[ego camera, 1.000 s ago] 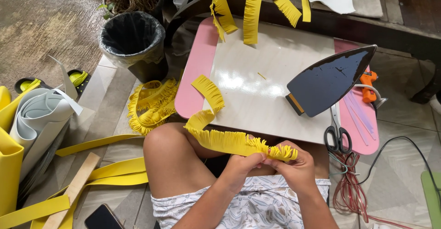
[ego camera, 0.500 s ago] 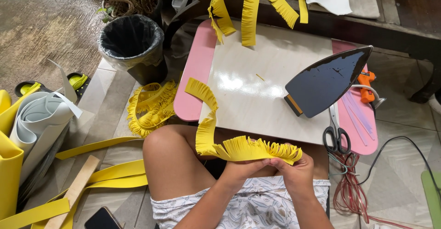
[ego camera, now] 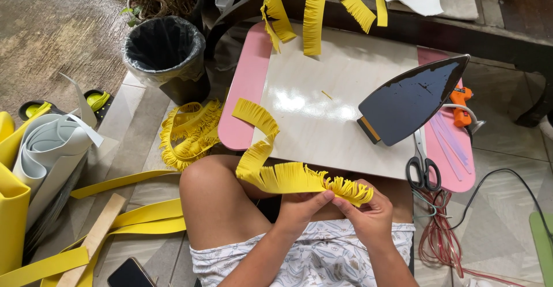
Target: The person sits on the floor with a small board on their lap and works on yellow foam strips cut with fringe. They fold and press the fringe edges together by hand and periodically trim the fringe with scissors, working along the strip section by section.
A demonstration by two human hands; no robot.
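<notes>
Both hands pinch one fringed yellow strip (ego camera: 288,177) above the lap, at the near edge of the surface (ego camera: 322,120). Left hand (ego camera: 299,206) grips mid-strip; right hand (ego camera: 368,215) closes on the curled end, fringe pointing up. Long axis runs left from the hands, then bends up over the knee onto the pink board (ego camera: 245,91). Left hand is nearer the free length. Iron (ego camera: 412,100) and scissors (ego camera: 423,169) lie right, well apart; fringe pile (ego camera: 187,131) and bin (ego camera: 167,56) left. Nothing blocks the strip.
</notes>
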